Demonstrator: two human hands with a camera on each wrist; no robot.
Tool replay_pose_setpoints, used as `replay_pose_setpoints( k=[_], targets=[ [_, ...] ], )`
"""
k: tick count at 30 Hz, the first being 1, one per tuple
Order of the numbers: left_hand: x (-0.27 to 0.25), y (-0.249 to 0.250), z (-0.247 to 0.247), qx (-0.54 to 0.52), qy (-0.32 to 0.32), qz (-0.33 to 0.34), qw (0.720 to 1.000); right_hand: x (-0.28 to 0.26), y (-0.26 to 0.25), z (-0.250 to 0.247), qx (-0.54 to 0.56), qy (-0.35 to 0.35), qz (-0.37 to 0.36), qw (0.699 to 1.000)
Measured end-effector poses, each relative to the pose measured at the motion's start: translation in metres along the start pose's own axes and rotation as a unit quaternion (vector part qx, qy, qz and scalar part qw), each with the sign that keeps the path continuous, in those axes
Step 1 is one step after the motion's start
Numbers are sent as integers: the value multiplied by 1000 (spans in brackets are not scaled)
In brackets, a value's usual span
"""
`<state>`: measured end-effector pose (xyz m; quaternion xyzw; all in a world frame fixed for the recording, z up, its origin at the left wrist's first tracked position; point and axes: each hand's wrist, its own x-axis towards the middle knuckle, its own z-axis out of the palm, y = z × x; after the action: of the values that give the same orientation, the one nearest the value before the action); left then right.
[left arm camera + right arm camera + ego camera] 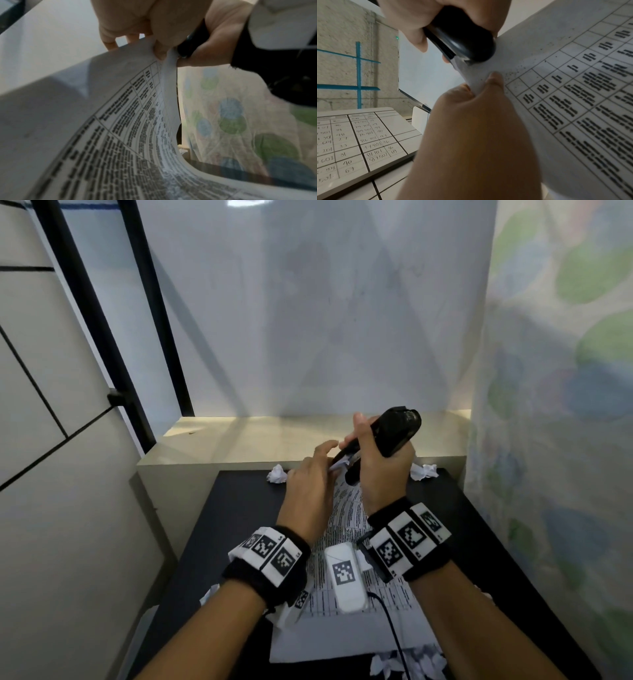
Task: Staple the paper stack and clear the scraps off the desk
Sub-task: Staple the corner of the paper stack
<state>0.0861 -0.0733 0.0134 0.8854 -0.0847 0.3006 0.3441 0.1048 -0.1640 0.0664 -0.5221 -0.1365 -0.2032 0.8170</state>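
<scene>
A printed paper stack [349, 515] lies on the black desk [233, 525], its far corner lifted. My left hand [323, 462] pinches that corner between thumb and fingers; the left wrist view shows the sheets [120, 121] curving up to the pinch. My right hand [371, 455] grips a black stapler [394, 433], tilted with its nose down at the lifted corner. In the right wrist view the stapler's mouth [464, 54] sits on the paper corner [488, 70], just above the left hand's fingertips [494, 77]. Crumpled white scraps [277, 474] lie on the desk.
More scraps lie at the far right [424, 472], near front [411, 666] and left edge [209, 594]. A beige ledge [257, 440] runs behind the desk, a patterned curtain [555, 440] hangs on the right, and a whiteboard with handwritten numbers [359, 135] stands to the left.
</scene>
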Motion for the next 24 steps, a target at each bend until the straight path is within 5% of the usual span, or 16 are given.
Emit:
replay_pose_setpoints(
  k=[4, 18, 24],
  targets=[
    [0, 9, -1, 101, 5, 55, 993, 5, -3, -5, 21, 31, 18, 999],
    [-4, 14, 3, 185, -51, 114, 975, 16, 5, -15, 74, 139, 135, 978],
    [5, 10, -5, 60, -49, -49, 996, 15, -3, -16, 104, 84, 121, 984]
  ],
)
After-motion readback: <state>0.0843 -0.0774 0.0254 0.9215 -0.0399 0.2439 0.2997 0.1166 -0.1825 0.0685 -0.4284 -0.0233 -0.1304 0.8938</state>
